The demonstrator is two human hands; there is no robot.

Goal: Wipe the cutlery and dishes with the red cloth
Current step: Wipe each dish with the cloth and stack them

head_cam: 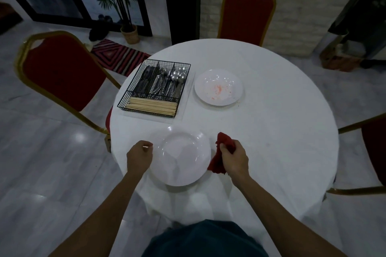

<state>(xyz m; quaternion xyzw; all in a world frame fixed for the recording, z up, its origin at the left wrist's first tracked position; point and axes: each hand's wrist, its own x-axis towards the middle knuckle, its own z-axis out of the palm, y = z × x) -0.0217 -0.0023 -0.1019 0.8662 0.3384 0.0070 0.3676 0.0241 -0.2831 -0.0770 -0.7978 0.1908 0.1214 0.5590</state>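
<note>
Landmark: near plate (180, 157), at the person's edge of the table (271, 131).

Finding 1. The right hand (235, 157) is clenched round the red cloth (225, 141), which is bunched in the fist just right of the near plate. The cloth's long axis runs roughly toward and away from the person, and its lower end hangs at the plate's right rim.

Finding 2. The left hand (139, 156) sits at the near plate's left rim with its fingers curled. Whether they pinch the rim cannot be told.

Finding 3. The near plate's face lies directly left of the cloth. The right hand is the nearer, so in my judgement a short leftward carry would start the wipe.

Count: two plates, the far plate (218, 87) lying beyond the near plate and smeared red (the near one shows no marks). One cloth. One wire basket (127, 95) beyond-left of the near plate, holding cutlery and chopsticks (152, 106), too packed to count.
</note>
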